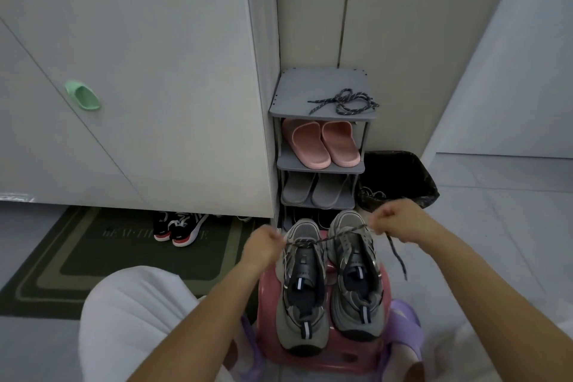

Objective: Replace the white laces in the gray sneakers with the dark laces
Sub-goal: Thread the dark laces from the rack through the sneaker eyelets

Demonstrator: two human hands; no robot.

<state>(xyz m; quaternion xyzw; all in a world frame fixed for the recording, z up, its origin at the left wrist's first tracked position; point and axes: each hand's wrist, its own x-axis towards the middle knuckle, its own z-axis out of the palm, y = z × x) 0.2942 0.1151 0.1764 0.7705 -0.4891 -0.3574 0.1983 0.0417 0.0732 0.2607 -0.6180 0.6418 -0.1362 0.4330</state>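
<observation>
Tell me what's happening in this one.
A person works over two gray sneakers on a pink stool. The left hand and right hand both pinch a dark lace, pulling it taut through the front eyelets of one sneaker. The other sneaker looks unlaced. A second dark lace lies atop the shoe rack.

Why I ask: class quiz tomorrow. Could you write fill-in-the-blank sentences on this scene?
1. The left hand and right hand pull a dark lace threaded in the ___ sneaker.
2. A spare lace lies on the rack's ___ shelf.
3. The slippers just below it are ___.
Missing: left; top; pink.
</observation>
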